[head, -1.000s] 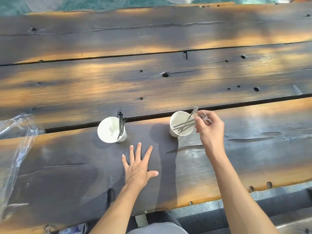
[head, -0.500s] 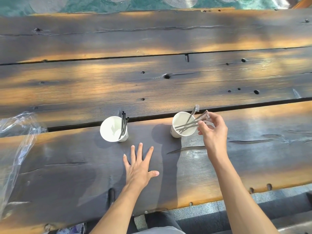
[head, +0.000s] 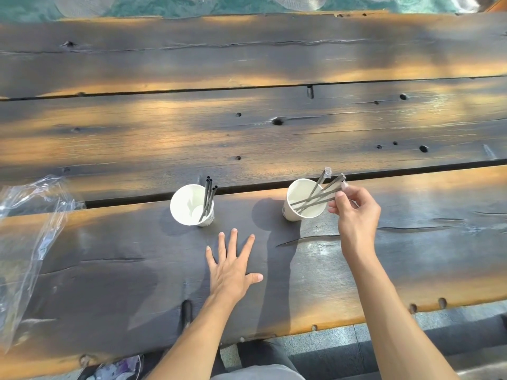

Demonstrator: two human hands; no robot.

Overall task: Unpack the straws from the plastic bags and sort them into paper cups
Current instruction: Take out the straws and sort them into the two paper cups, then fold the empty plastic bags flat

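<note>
While the left hand [head: 233,272] sits flat and spread on the table [head: 274,138], holding nothing, the right hand [head: 356,212] has barely shifted over the last second. It's pinching the top end of a wrapped straw [head: 319,197] between thumb and fingertips, other fingers loosely curled, with the straw's lower end already inside the right cup [head: 304,200]. A second back the grip sat a bit lower and closer to the rim; now it's lifted slightly and the straw leans more steeply into the cup. Looks like the drop-off is basically done and just needs letting go.

That cup has a few wrapped straws leaning across it, clear wrapper tips poking out over the far rim. The left cup [head: 192,205] holds a small bunch of bare black straws [head: 209,198] standing against its right side, so the sort seems to be wrapped vs. unwrapped. An empty-looking plastic bag [head: 30,229] lies crumpled at the table's left edge, well apart from both cups.

No readable brand or writing anywhere; a faint mark low on the right cup's side is too small to make out.
</note>
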